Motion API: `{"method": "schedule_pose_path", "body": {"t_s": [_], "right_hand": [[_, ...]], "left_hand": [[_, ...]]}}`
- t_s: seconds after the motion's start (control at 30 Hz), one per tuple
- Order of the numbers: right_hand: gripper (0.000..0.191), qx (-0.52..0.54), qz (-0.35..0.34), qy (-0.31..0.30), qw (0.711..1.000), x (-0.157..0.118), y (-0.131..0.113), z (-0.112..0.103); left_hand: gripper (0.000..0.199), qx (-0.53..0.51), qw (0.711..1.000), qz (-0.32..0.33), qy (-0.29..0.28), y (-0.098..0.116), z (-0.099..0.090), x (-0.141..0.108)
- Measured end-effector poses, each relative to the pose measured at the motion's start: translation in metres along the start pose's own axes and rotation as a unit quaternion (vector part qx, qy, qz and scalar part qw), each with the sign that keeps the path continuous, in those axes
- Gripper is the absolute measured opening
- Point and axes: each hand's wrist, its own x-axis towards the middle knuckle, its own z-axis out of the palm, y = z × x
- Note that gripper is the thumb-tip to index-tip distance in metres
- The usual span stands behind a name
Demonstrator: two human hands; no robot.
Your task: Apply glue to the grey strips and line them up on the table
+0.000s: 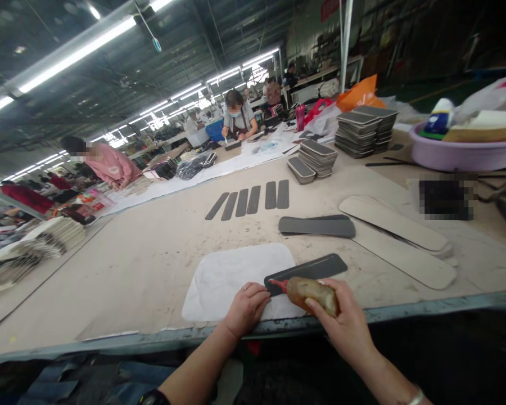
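Note:
My right hand [341, 315] is wrapped round a yellowish-brown squeeze bottle [312, 295] with a red nozzle. The bottle lies tilted, its nozzle pointing left at the near end of a long dark grey strip [320, 268]. A thin pale line runs along that strip. My left hand [248, 306] rests at the strip's left end, fingers curled and pressed together; what they grip, if anything, is hidden. Under the strip lies a white rounded sheet [231, 275]. Beyond it are overlapping dark strips [316, 226] and a row of several small dark strips [253, 200].
Long beige pieces [405, 247] lie to the right. Stacks of dark-topped pieces [316, 157] and a purple basin [464, 152] stand farther back. The table's edge [152, 340] runs below my hands. Other people work at the far side.

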Motion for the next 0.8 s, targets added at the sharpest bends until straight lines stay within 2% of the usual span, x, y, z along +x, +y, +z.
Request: {"method": "schedule_pose_path", "body": {"t_s": [0.17,0.5,0.67,0.8], "right_hand": [[0.032,-0.012,-0.016,-0.014,1.0,0.0,-0.001,0.006],[0.031,-0.023,-0.01,-0.027,0.999,-0.013,-0.006,-0.012],[0.034,-0.044,0.005,0.002,0.999,-0.012,0.004,-0.031],[0.036,-0.091,0.019,0.062,0.994,-0.006,0.018,-0.057]], "left_hand": [[0.018,0.001,1.0,-0.008,-0.002,0.0,-0.001,0.0],[0.018,0.008,1.0,-0.001,-0.002,0.002,-0.003,0.001],[0.017,0.007,1.0,0.0,0.0,-0.001,-0.001,-0.001],[0.017,0.005,1.0,0.007,0.002,-0.001,-0.001,-0.001]]}}
